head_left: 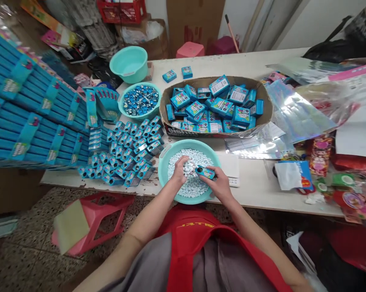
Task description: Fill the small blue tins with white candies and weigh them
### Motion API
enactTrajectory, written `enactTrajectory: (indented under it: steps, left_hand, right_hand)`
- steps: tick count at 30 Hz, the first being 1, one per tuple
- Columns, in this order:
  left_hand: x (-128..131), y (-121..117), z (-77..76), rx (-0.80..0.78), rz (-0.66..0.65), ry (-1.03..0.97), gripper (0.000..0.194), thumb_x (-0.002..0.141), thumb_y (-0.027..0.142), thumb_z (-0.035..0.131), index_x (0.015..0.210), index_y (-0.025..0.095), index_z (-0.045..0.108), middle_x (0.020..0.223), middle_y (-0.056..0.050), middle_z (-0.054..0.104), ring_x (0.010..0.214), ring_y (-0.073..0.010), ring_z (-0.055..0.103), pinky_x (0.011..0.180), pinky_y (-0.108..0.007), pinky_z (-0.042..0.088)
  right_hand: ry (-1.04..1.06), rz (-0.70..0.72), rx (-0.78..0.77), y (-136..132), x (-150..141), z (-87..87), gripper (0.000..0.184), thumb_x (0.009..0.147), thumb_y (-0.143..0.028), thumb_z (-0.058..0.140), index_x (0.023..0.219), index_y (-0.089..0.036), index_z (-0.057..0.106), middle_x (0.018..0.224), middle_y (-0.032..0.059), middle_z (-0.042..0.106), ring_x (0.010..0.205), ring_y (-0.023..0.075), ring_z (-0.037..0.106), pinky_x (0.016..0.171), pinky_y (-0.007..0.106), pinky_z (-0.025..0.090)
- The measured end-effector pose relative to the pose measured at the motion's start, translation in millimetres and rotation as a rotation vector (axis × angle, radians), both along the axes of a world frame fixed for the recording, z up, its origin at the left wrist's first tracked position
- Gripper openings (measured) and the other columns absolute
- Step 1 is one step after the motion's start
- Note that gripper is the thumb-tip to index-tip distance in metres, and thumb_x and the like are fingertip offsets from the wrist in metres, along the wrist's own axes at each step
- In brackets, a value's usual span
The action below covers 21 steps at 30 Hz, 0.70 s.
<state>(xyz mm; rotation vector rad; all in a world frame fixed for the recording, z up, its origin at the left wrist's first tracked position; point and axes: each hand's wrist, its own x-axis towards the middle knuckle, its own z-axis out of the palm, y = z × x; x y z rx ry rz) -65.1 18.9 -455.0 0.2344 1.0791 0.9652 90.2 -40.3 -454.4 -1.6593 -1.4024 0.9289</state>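
Observation:
A turquoise basin (163,170) full of small white candies (192,190) stands at the table's front edge. Over it, my left hand (180,169) is closed around a heap of these candies. My right hand (219,182) grips a small blue candy box (206,172), with a dark round hole in its end facing the left hand. Box and candy-filled hand are close together; whether they touch I cannot tell. Left of the basin stand many similar small blue boxes (129,152) with round holes in their upward ends.
Behind the basin a cardboard tray (183,133) holds many blue boxes. Another turquoise basin (122,106) contains blue and silver caps; an upper basin (128,61) stands beyond. Stacked blue cartons (33,117) rise at left. Plastic sheets (298,109) cover the right. A pink stool (106,215) is below.

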Motion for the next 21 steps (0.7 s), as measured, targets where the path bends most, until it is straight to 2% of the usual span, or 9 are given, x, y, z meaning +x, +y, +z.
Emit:
enactTrajectory:
  steps: [2,5,9,14,21]
  left_hand:
    - [5,0,16.8,0.117,0.07,-0.019,0.03,0.06,0.037,0.066,0.079,0.017,0.053,0.061,0.001,0.059,0.047,-0.0119,0.055,0.043,-0.021,0.038]
    - [15,0,28.6,0.193,0.229,0.046,0.028,0.06,0.036,0.067,0.073,0.017,0.05,0.062,0.002,0.059,0.056,-0.0132,0.06,0.054,-0.023,0.046]
    - [21,0,29.7,0.214,0.354,0.119,0.028,0.062,0.037,0.067,0.069,0.017,0.048,0.064,0.002,0.061,0.054,-0.0131,0.06,0.057,-0.026,0.048]
    - [20,-1,32.4,0.242,0.371,0.175,0.027,0.061,0.033,0.066,0.079,0.017,0.053,0.059,0.003,0.057,0.051,-0.0141,0.06,0.053,-0.026,0.046]
    - [25,2,30.6,0.253,0.416,0.308,0.03,0.062,0.038,0.068,0.065,0.017,0.047,0.053,0.006,0.051,0.045,-0.0103,0.055,0.047,-0.022,0.042]
  right_hand:
    - [-0.067,0.098,0.049,2,-6,-0.9,0.032,0.071,-0.041,0.069,0.095,-0.021,0.064,0.094,0.0073,0.066,0.09,0.0256,0.061,0.081,0.042,0.05]
    - [-0.121,0.187,0.095,4,-13,0.1,0.027,0.074,-0.037,0.066,0.097,-0.022,0.063,0.094,0.0075,0.065,0.091,0.0263,0.061,0.081,0.043,0.049]
    - [-0.177,0.254,0.127,8,-12,3.9,0.027,0.074,-0.032,0.068,0.099,-0.022,0.063,0.096,0.0083,0.065,0.094,0.0282,0.059,0.083,0.044,0.048]
    - [-0.192,0.294,0.105,16,-11,8.9,0.028,0.072,-0.029,0.07,0.098,-0.022,0.064,0.095,0.0077,0.065,0.093,0.0275,0.06,0.083,0.043,0.048]
    - [-0.166,0.315,0.038,23,-15,10.8,0.031,0.067,-0.025,0.074,0.097,-0.021,0.064,0.096,0.0065,0.066,0.094,0.0248,0.061,0.084,0.038,0.048]
